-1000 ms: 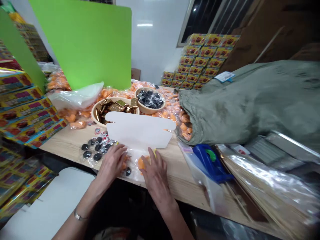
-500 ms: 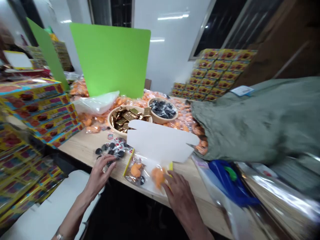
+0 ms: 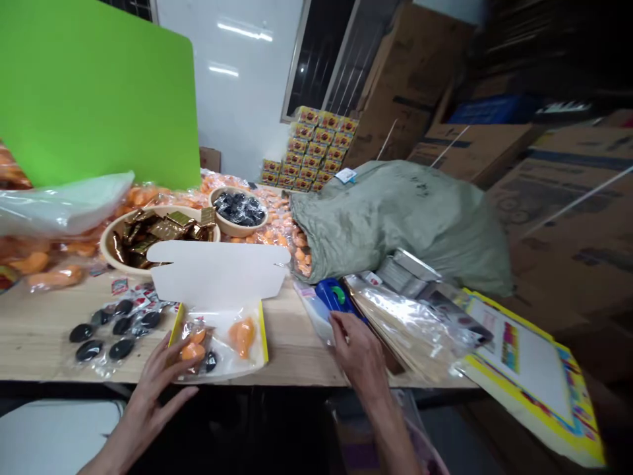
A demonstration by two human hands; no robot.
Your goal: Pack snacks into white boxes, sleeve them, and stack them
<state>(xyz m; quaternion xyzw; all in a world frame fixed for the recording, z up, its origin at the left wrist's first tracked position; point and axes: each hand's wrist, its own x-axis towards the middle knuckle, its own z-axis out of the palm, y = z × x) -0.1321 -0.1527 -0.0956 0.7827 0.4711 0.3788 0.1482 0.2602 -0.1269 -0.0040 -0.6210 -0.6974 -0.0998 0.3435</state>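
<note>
A white box with yellow edges (image 3: pixel 264 333) lies in front of me, its white lid (image 3: pixel 217 274) raised. In its left part sits a clear bag (image 3: pixel 195 346) with orange pieces and a black piece; an orange piece (image 3: pixel 242 338) lies at the right. My left hand (image 3: pixel 151 396) is open, fingers spread, at the box's front left corner by the bag. My right hand (image 3: pixel 361 353) reaches right of the box to a pile of clear plastic bags (image 3: pixel 395 316) and a blue object with a green part (image 3: pixel 336 293). Its fingers are loosely bent, with nothing visible in them.
Bagged black discs (image 3: pixel 121 348) lie left of the box. Behind stand a bowl of gold-wrapped packets (image 3: pixel 106 247) and a bowl of black pieces (image 3: pixel 237 231). A green sack (image 3: pixel 395 211) spills bagged orange pieces. A green panel (image 3: pixel 99 99) rises at the back left.
My view has swung right. My right hand has left the orange piece in the box and moved right to the plastic bags. My left hand has gone from the black discs to the box's left corner.
</note>
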